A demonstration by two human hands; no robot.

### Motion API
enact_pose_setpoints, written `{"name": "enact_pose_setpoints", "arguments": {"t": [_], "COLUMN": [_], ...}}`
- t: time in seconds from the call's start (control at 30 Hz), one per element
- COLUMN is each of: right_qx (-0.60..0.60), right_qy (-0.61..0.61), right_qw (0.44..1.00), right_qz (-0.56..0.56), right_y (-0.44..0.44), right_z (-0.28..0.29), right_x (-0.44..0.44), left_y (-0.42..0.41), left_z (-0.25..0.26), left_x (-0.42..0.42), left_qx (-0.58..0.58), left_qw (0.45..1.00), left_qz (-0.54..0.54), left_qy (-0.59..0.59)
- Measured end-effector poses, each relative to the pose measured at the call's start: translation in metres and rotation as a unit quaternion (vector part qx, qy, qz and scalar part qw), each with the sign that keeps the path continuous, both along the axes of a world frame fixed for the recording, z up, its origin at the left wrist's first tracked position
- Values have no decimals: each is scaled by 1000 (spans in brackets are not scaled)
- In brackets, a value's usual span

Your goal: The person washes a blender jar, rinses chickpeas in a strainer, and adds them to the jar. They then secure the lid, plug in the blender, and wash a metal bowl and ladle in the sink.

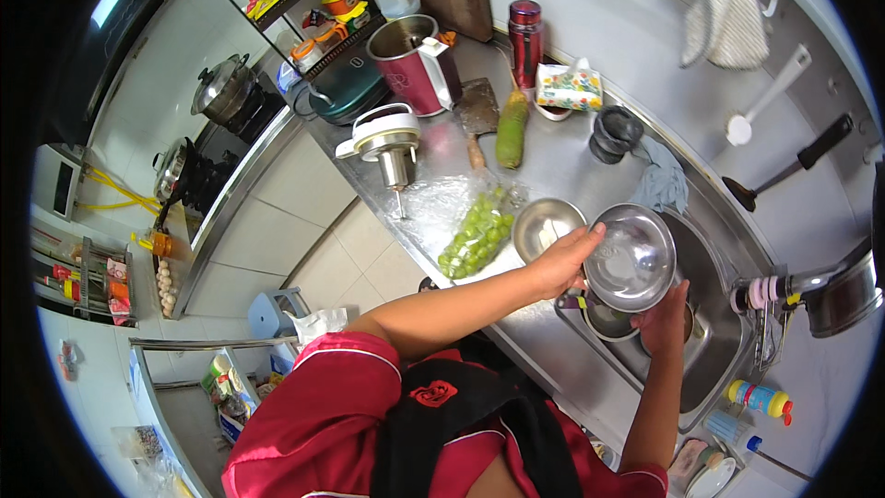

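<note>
A shiny stainless steel bowl (629, 256) is held up at the near-left end of the sink basin (719, 373). My left hand (561, 264) grips its left rim, the thumb lying over the edge. At its lower right side, my right hand (665, 321) holds it with the fingers partly hidden. Beneath it, another metal bowl (608, 325) shows in the sink, mostly covered by the held one. Left of my left hand, a steel bowl (543, 221) with something pale in it stands on the counter. Beside that lies a clear plastic bag of green grapes (478, 235).
A blender head (390, 145) with an exposed blade, a maroon jug (415, 69), a cleaver (478, 107) and a green radish (511, 131) occupy the counter. Behind the sink are a dark stone mortar (615, 133) and blue cloth (660, 173). Bottles (760, 398) stand right of the sink.
</note>
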State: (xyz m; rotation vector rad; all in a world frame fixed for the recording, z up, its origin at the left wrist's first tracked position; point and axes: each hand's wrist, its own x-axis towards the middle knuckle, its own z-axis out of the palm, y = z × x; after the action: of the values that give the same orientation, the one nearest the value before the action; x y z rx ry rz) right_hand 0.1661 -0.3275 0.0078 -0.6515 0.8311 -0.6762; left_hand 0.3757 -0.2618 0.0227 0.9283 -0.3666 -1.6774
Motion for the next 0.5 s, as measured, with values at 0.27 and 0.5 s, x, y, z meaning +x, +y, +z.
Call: {"name": "enact_pose_setpoints", "arguments": {"t": [0.27, 0.5], "right_qx": [34, -48], "right_qy": [34, 28], "right_qw": [991, 998], "right_qz": [125, 10], "right_y": [-19, -17], "right_z": [36, 111], "right_x": [162, 346], "left_y": [33, 90], "left_z": [46, 41], "left_x": [156, 323], "left_qx": [-15, -12], "left_qw": [999, 994], "left_qz": [34, 74], "left_qy": [-25, -84]}}
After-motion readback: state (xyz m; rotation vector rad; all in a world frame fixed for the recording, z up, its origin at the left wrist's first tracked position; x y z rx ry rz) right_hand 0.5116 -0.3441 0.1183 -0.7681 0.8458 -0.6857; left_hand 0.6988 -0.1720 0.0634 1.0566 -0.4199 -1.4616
